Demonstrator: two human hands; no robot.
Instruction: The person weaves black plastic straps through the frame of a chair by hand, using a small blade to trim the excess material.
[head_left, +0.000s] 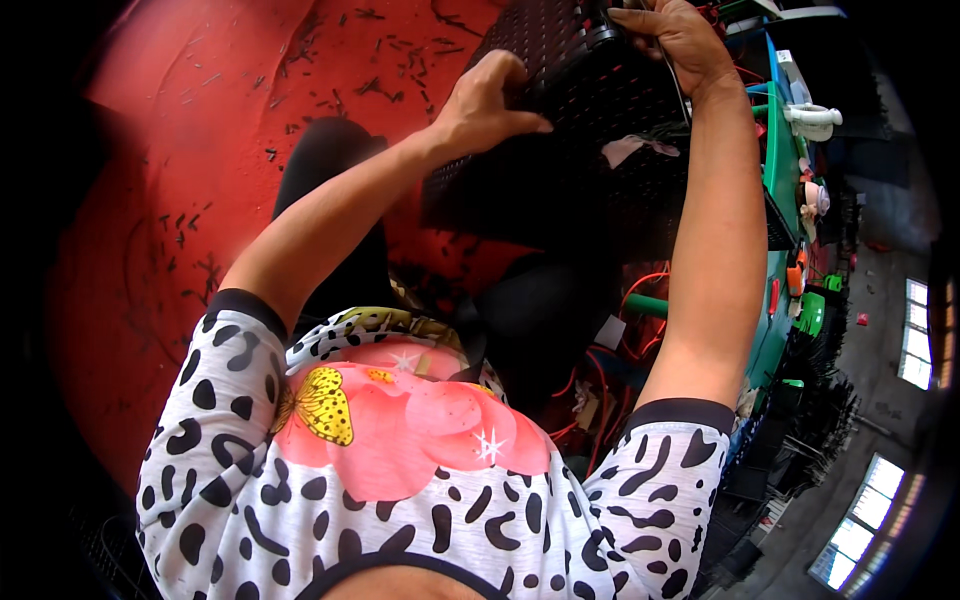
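above a red floor [190,130], a black perforated piece [545,40]
left hand [485,105] spreads thumb from fingers; cannot tell whether right hand [690,45] grips

Black woven article [555,40], upper centre of the frame: plastic-looking strands, low sheen, ridged and pierced surface; pale scrap [625,150] against it, thin and crumpled, paper or cloth unclear. Red floor [200,110], upper left: smooth-looking, faintly glossy, creased. Printed shirt [420,495], lower centre: soft matt cloth; bright green object [812,313], right: smooth, plastic-looking.
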